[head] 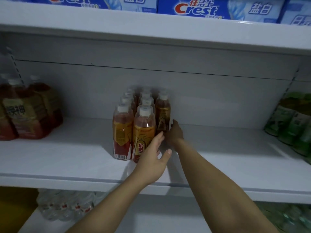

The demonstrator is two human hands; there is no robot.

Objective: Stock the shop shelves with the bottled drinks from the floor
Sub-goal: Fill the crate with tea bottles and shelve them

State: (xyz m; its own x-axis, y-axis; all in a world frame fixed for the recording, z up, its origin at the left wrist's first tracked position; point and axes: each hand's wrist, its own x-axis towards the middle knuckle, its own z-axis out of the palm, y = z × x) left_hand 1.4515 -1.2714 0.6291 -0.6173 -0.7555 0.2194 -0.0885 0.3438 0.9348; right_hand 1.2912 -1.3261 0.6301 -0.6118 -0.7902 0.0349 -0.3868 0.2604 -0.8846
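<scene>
On the middle shelf (67,158) I see the orange drink bottles (122,128) standing in rows. My left hand (152,158) lies flat, fingers (159,137) straight and together against the front bottle (144,126), thumb apart. My right hand (175,133) touches the lone rear bottle (162,113) low down. Its fingers are in shadow, so I cannot tell their grip.

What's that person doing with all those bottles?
Someone is putting drinks out in a shop. Orange bottles stand in rows in the middle of the white shelf. The left hand is open beside the front bottle. The right hand reaches the darker bottle at the group's right side; it's too shadowy to tell if it grips it.
</scene>
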